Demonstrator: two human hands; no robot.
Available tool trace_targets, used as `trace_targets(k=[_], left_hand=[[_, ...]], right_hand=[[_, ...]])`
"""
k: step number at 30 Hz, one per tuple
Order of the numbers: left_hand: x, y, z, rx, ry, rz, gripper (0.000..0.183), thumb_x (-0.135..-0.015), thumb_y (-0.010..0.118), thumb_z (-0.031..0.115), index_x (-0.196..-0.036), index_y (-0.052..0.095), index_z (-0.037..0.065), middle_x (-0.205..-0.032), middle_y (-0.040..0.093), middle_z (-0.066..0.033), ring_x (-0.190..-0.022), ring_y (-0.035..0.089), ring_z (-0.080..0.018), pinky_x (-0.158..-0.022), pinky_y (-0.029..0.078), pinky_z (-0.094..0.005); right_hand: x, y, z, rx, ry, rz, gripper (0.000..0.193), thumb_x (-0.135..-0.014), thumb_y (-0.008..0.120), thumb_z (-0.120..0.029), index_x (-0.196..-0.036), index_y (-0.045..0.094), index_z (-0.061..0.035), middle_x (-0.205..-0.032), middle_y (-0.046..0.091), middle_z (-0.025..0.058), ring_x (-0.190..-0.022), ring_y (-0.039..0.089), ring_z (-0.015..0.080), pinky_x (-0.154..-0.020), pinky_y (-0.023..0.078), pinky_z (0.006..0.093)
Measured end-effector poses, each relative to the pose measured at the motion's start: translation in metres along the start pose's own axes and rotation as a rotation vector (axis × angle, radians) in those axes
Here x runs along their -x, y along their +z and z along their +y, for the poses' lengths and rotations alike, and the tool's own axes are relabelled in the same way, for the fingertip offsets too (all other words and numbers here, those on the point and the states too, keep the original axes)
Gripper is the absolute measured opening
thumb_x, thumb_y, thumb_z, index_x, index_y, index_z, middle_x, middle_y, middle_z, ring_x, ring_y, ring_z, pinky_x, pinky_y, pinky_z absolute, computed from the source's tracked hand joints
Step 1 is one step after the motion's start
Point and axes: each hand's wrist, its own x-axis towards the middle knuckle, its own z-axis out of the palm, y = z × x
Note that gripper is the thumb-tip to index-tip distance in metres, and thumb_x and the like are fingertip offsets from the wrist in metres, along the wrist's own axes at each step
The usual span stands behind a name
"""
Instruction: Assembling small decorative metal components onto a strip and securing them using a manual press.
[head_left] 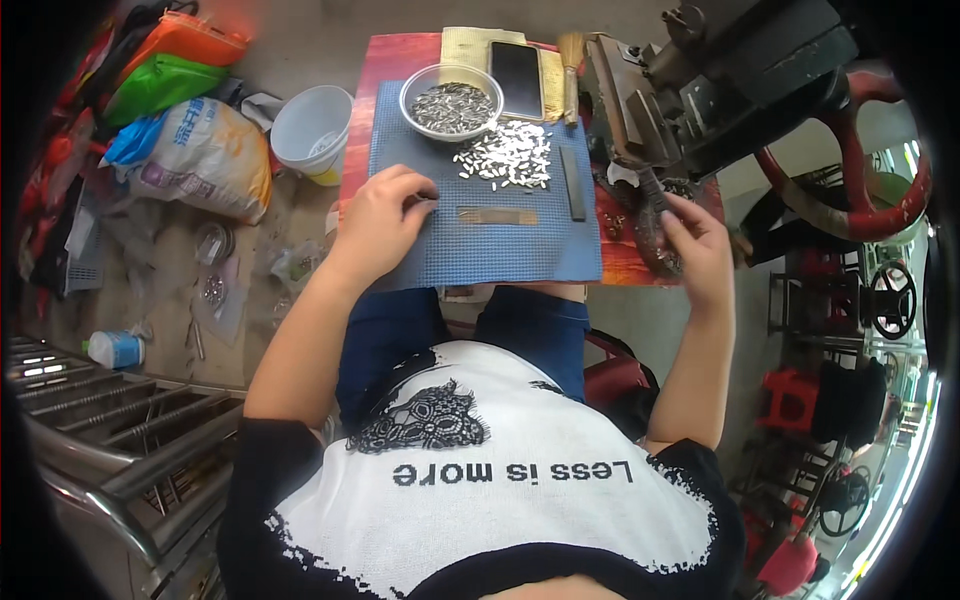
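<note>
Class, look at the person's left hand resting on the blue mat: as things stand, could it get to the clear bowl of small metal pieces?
Probably yes. The left hand lies on the blue mat, and the clear bowl sits on the same mat just beyond it, with only bare mat showing between them.

workshop | press machine [700, 80] | red handwheel [880, 190] | metal rack [120, 440]

- Left hand [378, 218]: its curled fingertips hide whatever they pinch on the mat [480, 250].
- Right hand [697, 250]: its grip covers part of a dark handle [655, 192].
- Pile of pieces [507, 155]: too small to identify.
- Press [720, 80]: cut off by the top edge.
</note>
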Motion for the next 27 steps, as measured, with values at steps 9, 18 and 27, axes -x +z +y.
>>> trace_targets(k=[9,18,27], left_hand=[[-0.007,0.023,0.018,-0.270,0.154,-0.094,0.011,-0.081,0.068,0.009,-0.087,0.069,0.000,-0.103,0.061,-0.0136,-0.104,0.058,-0.0318,-0.089,0.051,-0.0420],[-0.036,0.002,0.027,-0.405,0.216,0.074,0.013,-0.081,0.068,0.008,-0.091,0.063,0.001,-0.105,0.060,-0.0146,-0.104,0.058,-0.0329,-0.091,0.049,-0.0417],[-0.085,-0.009,0.010,-0.288,0.270,0.224,0.009,-0.085,0.069,0.015,-0.090,0.071,0.008,-0.093,0.065,-0.0117,-0.095,0.063,-0.0330,-0.082,0.051,-0.0434]], right_hand=[[-0.003,0.077,0.003,0.176,-0.093,-0.222,0.028,-0.090,0.067,-0.005,-0.117,0.066,0.0027,-0.091,0.069,0.0056,-0.081,0.063,0.0112,-0.073,0.051,0.0266],[-0.007,0.126,0.017,0.430,-0.283,-0.363,0.022,-0.091,0.066,-0.005,-0.113,0.066,-0.0030,-0.096,0.061,0.0092,-0.088,0.061,0.0194,-0.081,0.049,0.0317],[-0.029,0.138,0.024,0.683,-0.680,-0.077,0.014,-0.081,0.074,-0.012,-0.094,0.073,-0.0081,-0.097,0.059,0.0099,-0.097,0.055,0.0297,-0.085,0.043,0.0399]])
